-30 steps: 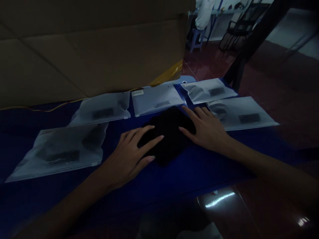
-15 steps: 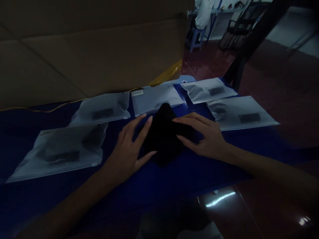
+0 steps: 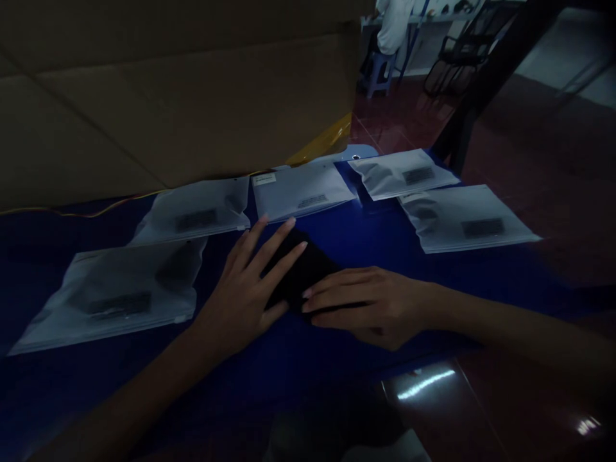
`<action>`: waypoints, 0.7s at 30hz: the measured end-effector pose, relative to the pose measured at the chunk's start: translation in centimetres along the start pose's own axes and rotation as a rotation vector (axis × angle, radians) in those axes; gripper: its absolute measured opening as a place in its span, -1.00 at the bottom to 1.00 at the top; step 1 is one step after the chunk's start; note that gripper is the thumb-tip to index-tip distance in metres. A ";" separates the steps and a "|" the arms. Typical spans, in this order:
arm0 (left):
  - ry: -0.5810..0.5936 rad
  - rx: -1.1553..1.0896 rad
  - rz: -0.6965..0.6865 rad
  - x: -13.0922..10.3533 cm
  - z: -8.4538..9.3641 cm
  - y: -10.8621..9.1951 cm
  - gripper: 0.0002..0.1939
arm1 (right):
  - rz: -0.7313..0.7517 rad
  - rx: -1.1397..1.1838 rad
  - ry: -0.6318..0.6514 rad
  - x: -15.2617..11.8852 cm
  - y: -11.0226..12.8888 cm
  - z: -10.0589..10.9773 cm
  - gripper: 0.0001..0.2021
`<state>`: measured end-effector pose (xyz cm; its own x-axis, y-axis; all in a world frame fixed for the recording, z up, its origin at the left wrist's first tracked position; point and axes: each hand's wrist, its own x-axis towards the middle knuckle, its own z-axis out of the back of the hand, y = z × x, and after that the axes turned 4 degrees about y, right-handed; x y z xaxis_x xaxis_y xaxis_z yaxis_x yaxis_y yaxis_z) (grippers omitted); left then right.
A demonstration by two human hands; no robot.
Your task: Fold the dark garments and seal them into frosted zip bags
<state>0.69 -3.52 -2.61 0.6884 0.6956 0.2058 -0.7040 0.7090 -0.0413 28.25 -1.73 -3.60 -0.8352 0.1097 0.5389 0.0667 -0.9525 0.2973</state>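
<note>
A black, soft-looking piece of folded cloth (image 3: 308, 266) lies on the blue tabletop between both hands; the dim light hides its exact kind. My left hand (image 3: 253, 276) rests on its left side, fingers spread and flat. Over its lower right edge, my right hand (image 3: 368, 301) has its fingers pressed together on the fabric, with the thumb mostly hidden underneath. Just beyond the cloth lies a frosted zip bag (image 3: 301, 189) with a small white label.
Several more frosted zip bags with dark printed labels lie around: one at front left (image 3: 125, 292), one at right (image 3: 469, 218). A large cardboard box (image 3: 192, 109) stands behind, a yellow cord (image 3: 96, 210) along its base. A person (image 3: 392, 29) sits in the background.
The black cloth has gone from a peaked shape to a smaller, flatter fold. My right hand has moved down and left onto its lower edge; my left fingers have spread over it.
</note>
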 end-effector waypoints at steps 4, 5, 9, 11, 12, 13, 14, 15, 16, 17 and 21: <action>0.058 0.000 -0.014 -0.1 -0.4 0.2 -0.22 | -0.026 -0.102 0.029 -0.2 0.4 0.2 -0.74; 0.060 -0.009 -0.013 -0.1 -0.5 0.2 -0.22 | -0.035 -0.122 0.045 -0.2 0.5 0.4 -0.74; 0.034 -0.050 -0.002 -0.3 -0.5 0.1 -0.17 | -0.071 -0.137 0.088 -0.4 0.4 0.9 -0.70; 0.023 -0.065 -0.012 -0.3 -0.3 0.0 -0.14 | -0.096 -0.168 0.085 -0.5 0.3 1.1 -0.66; 0.018 -0.073 -0.019 -0.3 -0.2 -0.1 -0.14 | -0.112 -0.199 0.084 -0.5 0.3 1.1 -0.63; 0.016 -0.083 -0.022 -0.3 -0.1 -0.1 -0.14 | -0.132 -0.236 0.082 -0.5 0.3 1.2 -0.61; 0.014 -0.096 -0.021 -0.3 -0.1 -0.1 -0.15 | -0.155 -0.278 0.080 -0.5 0.3 1.3 -0.59; 0.015 -0.108 -0.017 -0.3 0.0 0.0 -0.16 | -0.180 -0.325 0.082 -0.4 0.3 1.4 -0.60; 0.011 -0.121 -0.012 -0.3 0.0 0.0 -0.16 | -0.211 -0.374 0.085 -0.4 0.3 1.6 -0.62; 0.009 -0.136 -0.005 -0.4 0.0 0.1 -0.17 | -0.256 -0.427 0.095 -0.5 0.3 1.7 -0.64; 0.007 -0.203 -0.008 -0.5 -0.2 0.5 -0.25 | -0.478 -0.612 0.160 -0.7 -0.1 2.1 -0.41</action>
<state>-0.02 -3.48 -2.94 0.6957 0.6898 0.2005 -0.6492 0.7232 -0.2356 29.97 -1.14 -2.40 -0.7691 0.5480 0.3288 -0.5921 -0.8047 -0.0436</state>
